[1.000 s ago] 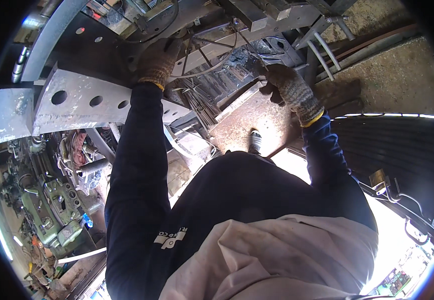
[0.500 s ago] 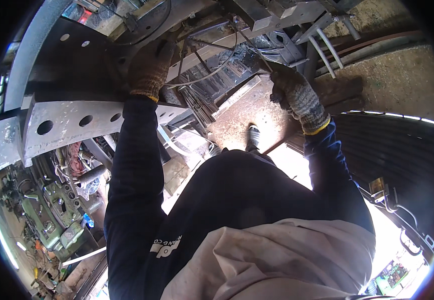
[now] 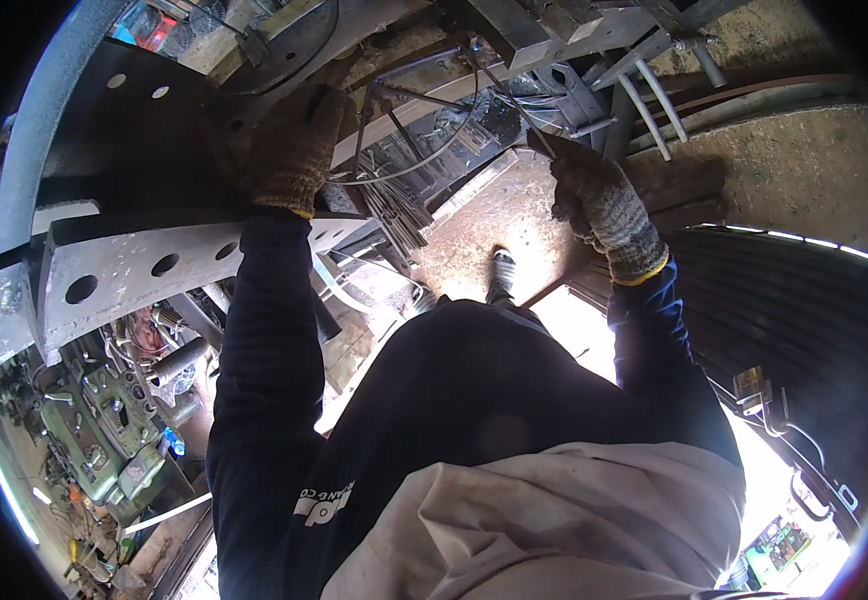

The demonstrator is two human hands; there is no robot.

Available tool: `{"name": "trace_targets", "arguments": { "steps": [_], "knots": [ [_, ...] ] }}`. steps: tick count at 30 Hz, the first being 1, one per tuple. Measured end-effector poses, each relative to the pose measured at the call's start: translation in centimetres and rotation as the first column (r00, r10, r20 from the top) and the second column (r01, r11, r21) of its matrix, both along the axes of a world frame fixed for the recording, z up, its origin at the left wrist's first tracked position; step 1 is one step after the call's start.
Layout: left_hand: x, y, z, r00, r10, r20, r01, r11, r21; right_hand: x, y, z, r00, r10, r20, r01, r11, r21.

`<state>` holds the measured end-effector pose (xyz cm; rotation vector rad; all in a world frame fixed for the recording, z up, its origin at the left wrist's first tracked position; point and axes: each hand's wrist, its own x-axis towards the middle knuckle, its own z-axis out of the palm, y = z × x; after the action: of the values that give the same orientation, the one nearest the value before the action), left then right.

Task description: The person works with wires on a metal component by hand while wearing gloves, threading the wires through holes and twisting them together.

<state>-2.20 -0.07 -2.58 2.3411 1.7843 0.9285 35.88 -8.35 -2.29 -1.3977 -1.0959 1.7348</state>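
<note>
My left hand, in a knitted work glove with a yellow cuff, lies against a dark steel plate at the upper left. Its fingers are lost in shadow. Below that wrist runs a grey steel beam with a row of round holes. On the right, my right hand, gloved the same way, is closed around the lower end of a thin metal rod. The rod slants up and left toward a frame of thin bars. A thin curved cable hangs between the two hands.
Steel scraps and thin bars lie on the floor ahead. Two pale pipes stick out at the upper right. A green machine stands at the lower left. Dark corrugated sheet is on the right.
My right hand has shifted slightly right and down, still on the rod. The beam and plate appear a little farther left in view. My left hand has stayed by the plate.
</note>
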Motion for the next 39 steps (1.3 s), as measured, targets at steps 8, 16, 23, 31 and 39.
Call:
{"name": "trace_targets", "arguments": {
  "steps": [8,16,23,31,39],
  "knots": [
    [0.4,-0.1,0.7,0.994,0.069,0.086,-0.057,0.988,-0.141,0.3,0.2,-0.8,0.999,-0.023,0.043,0.02,0.997,0.075],
    [0.8,-0.4,1.1,0.988,0.102,0.117,-0.083,0.984,-0.16,1.2,0.5,0.1,0.998,0.04,0.058,-0.042,0.999,0.033],
    [0.5,-0.1,0.7,0.996,0.053,0.069,-0.043,0.991,-0.128,0.4,-0.5,-0.3,0.983,0.035,0.181,-0.067,0.983,0.169],
    [0.7,-0.3,1.0,0.994,0.093,0.057,-0.084,0.986,-0.145,-2.0,-1.8,0.4,0.99,-0.051,-0.133,0.043,0.997,-0.057],
    [0.9,-0.5,1.3,0.994,0.077,0.074,-0.066,0.988,-0.14,-2.5,-2.1,1.1,0.994,-0.049,-0.1,0.041,0.996,-0.082]
  ]
}}
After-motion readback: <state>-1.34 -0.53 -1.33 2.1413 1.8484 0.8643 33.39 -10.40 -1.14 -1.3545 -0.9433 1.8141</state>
